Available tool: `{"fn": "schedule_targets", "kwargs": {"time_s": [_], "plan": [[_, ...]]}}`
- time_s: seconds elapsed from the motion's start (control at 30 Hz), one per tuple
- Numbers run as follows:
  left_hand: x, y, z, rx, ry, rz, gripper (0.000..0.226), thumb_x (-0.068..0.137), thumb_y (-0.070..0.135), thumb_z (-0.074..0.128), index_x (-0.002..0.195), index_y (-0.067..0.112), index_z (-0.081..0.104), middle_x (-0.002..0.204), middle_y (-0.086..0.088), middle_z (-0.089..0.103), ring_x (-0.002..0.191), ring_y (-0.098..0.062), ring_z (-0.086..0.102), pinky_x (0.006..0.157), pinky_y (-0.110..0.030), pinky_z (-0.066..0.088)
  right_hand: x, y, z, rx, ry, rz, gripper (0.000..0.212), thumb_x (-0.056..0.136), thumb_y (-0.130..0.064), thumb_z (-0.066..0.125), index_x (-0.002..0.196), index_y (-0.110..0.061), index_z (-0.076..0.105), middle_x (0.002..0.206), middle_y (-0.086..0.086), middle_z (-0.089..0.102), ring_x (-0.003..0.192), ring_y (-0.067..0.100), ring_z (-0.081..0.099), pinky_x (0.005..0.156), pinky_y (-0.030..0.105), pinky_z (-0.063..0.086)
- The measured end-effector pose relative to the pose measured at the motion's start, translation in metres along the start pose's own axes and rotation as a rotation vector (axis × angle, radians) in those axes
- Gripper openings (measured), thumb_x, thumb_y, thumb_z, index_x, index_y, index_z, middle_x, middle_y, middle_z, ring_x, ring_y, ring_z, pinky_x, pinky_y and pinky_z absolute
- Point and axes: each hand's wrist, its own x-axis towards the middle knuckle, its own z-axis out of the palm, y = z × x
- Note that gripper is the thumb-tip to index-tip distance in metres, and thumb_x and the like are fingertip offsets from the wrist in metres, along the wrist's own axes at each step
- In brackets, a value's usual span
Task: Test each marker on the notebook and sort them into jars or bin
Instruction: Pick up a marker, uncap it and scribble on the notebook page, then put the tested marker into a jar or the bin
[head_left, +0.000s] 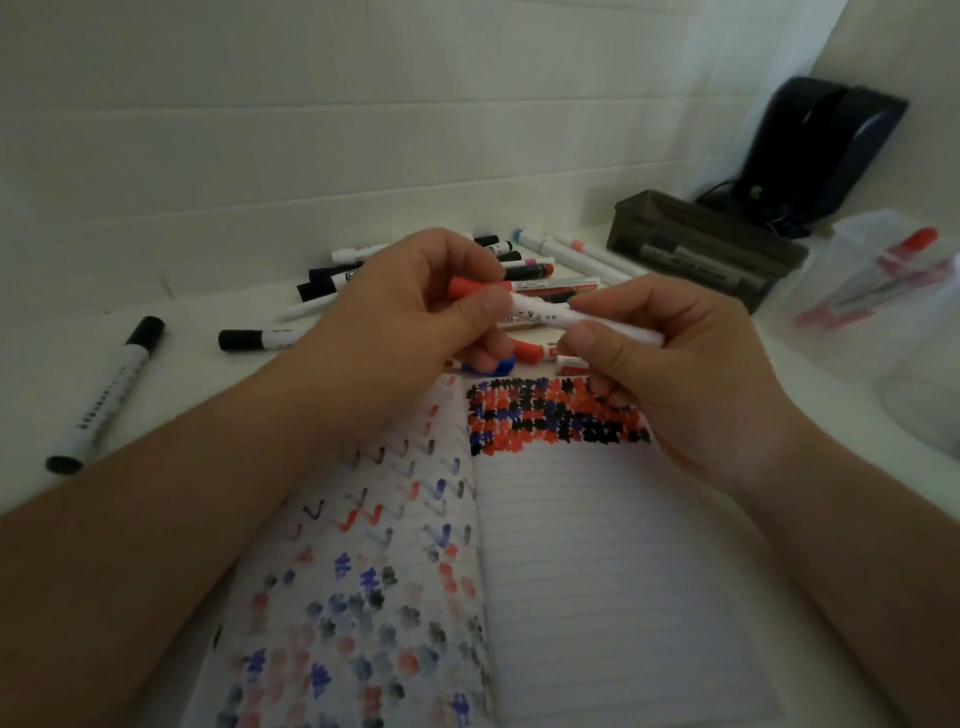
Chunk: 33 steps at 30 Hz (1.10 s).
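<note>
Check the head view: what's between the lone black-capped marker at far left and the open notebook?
Only the person's left forearm crosses above the white table between the black-capped white marker and the open lined notebook; no other object shows.

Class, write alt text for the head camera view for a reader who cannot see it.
Two hands hold a red-capped marker above an open notebook: the left hand grips the cap end, the right hand the white barrel. More markers lie beyond, near a clear jar.
</note>
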Motion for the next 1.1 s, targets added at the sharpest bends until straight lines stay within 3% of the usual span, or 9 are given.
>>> {"fn": "schedule_targets", "kwargs": {"time_s": [0.1, 0.23, 0.4, 0.53, 0.6, 0.73, 0.83, 0.97, 1.1], "plan": [[-0.003, -0.003, 0.003, 0.171, -0.066, -0.023, 0.025, 0.108, 0.033, 0.043, 0.104, 0.016, 0.061, 0.072, 0.000, 0.065, 0.056, -0.009, 0.054, 0.052, -0.022, 0.046, -0.004, 0.002, 0.005, -0.201, -0.007, -0.082, 0.009, 0.089, -0.022, 0.074, 0.094, -0.029, 0.073, 0.076, -0.004, 0.073, 0.056, 0.009, 0.063, 0.053, 0.020, 0.052], [-0.006, -0.002, 0.007, 0.255, -0.123, 0.018, 0.038, 0.110, 0.039, 0.032, 0.099, 0.011, 0.056, 0.060, 0.008, 0.052, 0.048, -0.003, 0.039, 0.048, -0.016, 0.036, -0.006, -0.002, 0.008, -0.286, 0.020, -0.125, 0.013, 0.078, -0.039, 0.075, 0.085, -0.031, 0.068, 0.078, -0.006, 0.073, 0.057, 0.007, 0.061, 0.052, 0.017, 0.049], [-0.010, 0.003, 0.014, 0.204, -0.093, 0.051, 0.039, 0.110, 0.038, 0.034, 0.097, 0.007, 0.054, 0.059, 0.009, 0.050, 0.047, -0.001, 0.040, 0.048, -0.012, 0.035, -0.004, 0.002, 0.008, -0.188, 0.034, -0.130, 0.015, 0.078, -0.037, 0.076, 0.083, -0.025, 0.070, 0.074, -0.003, 0.073, 0.058, 0.009, 0.061, 0.053, 0.021, 0.051], [-0.010, 0.001, 0.015, 0.218, -0.097, 0.021, 0.036, 0.110, 0.037, 0.034, 0.089, 0.015, 0.053, 0.061, 0.007, 0.052, 0.046, 0.000, 0.041, 0.047, -0.012, 0.035, -0.003, 0.008, 0.010, -0.181, 0.043, -0.081, 0.011, 0.077, -0.036, 0.077, 0.082, -0.029, 0.071, 0.085, -0.003, 0.076, 0.071, 0.012, 0.070, 0.059, 0.023, 0.056], [-0.009, 0.000, 0.012, 0.298, -0.141, 0.002, 0.036, 0.109, 0.039, 0.034, 0.087, 0.020, 0.055, 0.061, 0.008, 0.055, 0.047, 0.001, 0.043, 0.048, -0.012, 0.036, -0.001, 0.008, 0.008, -0.217, 0.035, -0.057, 0.013, 0.076, -0.037, 0.078, 0.082, -0.027, 0.071, 0.087, -0.003, 0.076, 0.074, 0.012, 0.071, 0.061, 0.024, 0.059], [-0.002, -0.004, 0.012, 0.452, -0.183, -0.007, 0.038, 0.108, 0.045, 0.040, 0.078, 0.026, 0.056, 0.061, 0.010, 0.057, 0.049, 0.001, 0.046, 0.052, -0.017, 0.042, 0.004, 0.011, -0.002, -0.268, -0.069, 0.024, 0.018, 0.086, -0.032, 0.080, 0.087, -0.017, 0.070, 0.067, -0.002, 0.069, 0.052, 0.010, 0.056, 0.049, 0.026, 0.048], [0.002, -0.003, 0.012, 0.551, -0.209, 0.013, 0.033, 0.106, 0.046, 0.046, 0.082, 0.028, 0.059, 0.066, 0.012, 0.062, 0.054, 0.000, 0.051, 0.059, -0.024, 0.046, 0.008, 0.018, -0.006, -0.336, -0.125, 0.071, 0.021, 0.092, -0.032, 0.076, 0.090, -0.012, 0.070, 0.060, -0.004, 0.063, 0.048, 0.009, 0.051, 0.048, 0.025, 0.046], [-0.001, 0.000, 0.010, 0.642, -0.188, 0.003, 0.025, 0.103, 0.049, 0.050, 0.091, 0.031, 0.061, 0.078, 0.009, 0.067, 0.065, -0.003, 0.058, 0.062, -0.028, 0.044, 0.011, 0.015, -0.002, -0.260, -0.095, 0.103, 0.019, 0.090, -0.027, 0.080, 0.088, -0.011, 0.071, 0.059, -0.005, 0.062, 0.049, 0.009, 0.053, 0.048, 0.023, 0.045], [-0.008, 0.017, 0.025, 0.908, -0.282, 0.057, 0.027, 0.106, 0.049, 0.045, 0.095, 0.028, 0.058, 0.083, 0.010, 0.059, 0.078, -0.014, 0.058, 0.063, -0.029, 0.041, -0.006, -0.002, -0.014, -0.405, -0.069, 0.136, 0.019, 0.085, -0.035, 0.085, 0.086, -0.019, 0.074, 0.065, -0.006, 0.070, 0.054, 0.006, 0.061, 0.057, 0.028, 0.053]]}}
